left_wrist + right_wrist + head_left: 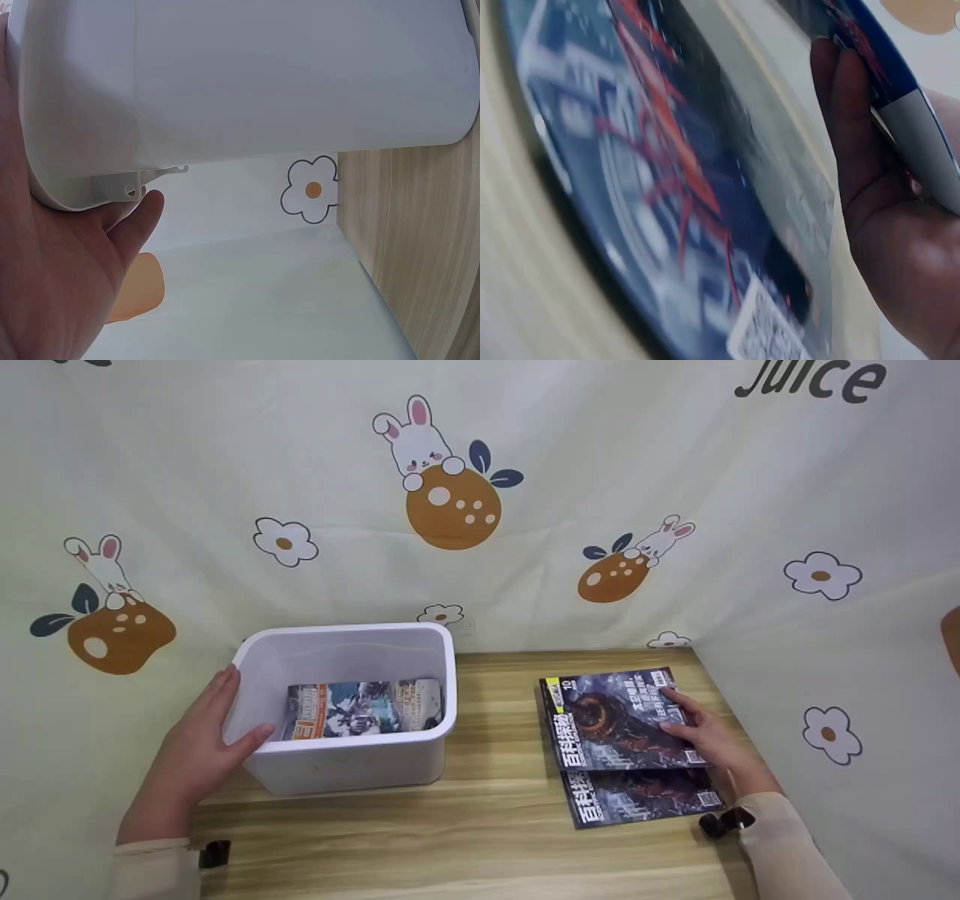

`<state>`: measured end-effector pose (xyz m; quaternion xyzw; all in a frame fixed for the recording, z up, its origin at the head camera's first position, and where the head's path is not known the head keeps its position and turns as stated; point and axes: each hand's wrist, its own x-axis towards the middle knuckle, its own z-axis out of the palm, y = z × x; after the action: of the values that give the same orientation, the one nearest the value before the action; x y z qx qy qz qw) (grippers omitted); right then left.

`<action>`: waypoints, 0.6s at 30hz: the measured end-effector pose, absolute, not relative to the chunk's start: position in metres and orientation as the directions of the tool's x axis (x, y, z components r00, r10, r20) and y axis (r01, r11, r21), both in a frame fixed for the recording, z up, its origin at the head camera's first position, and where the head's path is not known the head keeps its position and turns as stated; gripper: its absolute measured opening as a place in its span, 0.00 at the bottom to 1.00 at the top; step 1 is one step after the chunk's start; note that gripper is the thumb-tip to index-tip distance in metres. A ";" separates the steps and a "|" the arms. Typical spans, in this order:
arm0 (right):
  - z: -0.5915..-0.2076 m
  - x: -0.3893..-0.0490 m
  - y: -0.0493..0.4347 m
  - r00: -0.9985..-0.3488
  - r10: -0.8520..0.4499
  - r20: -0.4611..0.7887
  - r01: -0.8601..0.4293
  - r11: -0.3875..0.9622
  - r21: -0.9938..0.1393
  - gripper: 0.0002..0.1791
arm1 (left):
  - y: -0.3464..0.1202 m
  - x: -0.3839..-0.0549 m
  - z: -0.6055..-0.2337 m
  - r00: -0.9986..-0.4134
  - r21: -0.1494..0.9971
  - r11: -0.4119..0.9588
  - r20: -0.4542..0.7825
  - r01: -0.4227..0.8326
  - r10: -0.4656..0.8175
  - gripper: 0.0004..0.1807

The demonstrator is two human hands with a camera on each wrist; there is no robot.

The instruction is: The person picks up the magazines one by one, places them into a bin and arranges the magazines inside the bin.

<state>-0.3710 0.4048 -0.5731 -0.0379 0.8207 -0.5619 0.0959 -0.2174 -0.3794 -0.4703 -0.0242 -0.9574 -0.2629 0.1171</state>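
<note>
A white plastic bin point(349, 769) stands on the left of the table. My left hand point(184, 754) grips its left end, with the thumb at the front rim and the fingers on the outer side; the left wrist view shows the palm against the bin wall point(247, 82). Inside lies a magazine point(364, 709) with a colourful cover. On the right, my right hand point(712, 735) holds a dark magazine point(600, 735) by its right edge. Beneath it, partly covered, a matching magazine point(645, 802) lies on the table; in the right wrist view the held magazine point(911, 105) is raised off it.
The wood-grain table point(495, 810) stretches between the bin and the magazines. A pale curtain point(525, 585) printed with rabbits, oranges and flowers hangs behind and at both sides. Each wrist carries a small black camera mount.
</note>
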 end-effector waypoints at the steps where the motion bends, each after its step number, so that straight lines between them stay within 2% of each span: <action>1: -0.572 -0.371 0.402 -0.980 -0.166 -0.113 0.050 0.345 -0.937 0.45 | -0.380 -0.217 -0.471 -0.972 0.498 0.860 0.236 0.108 -0.015 0.59; 10: -0.558 -0.366 0.371 -0.986 -0.112 -0.120 0.105 0.135 -0.985 0.44 | -0.380 -0.217 -0.471 -0.974 0.499 0.861 0.227 0.101 -0.018 0.59; 18: -0.538 -0.363 0.348 -0.991 -0.110 -0.076 0.063 0.120 -0.991 0.44 | -0.380 -0.218 -0.472 -0.975 0.497 0.863 0.221 0.089 -0.027 0.60</action>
<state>-0.3631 0.3476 -0.5383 -0.0160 0.7455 -0.6632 0.0652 -0.2183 -0.3801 -0.4719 -0.0162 -0.9588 -0.2611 0.1109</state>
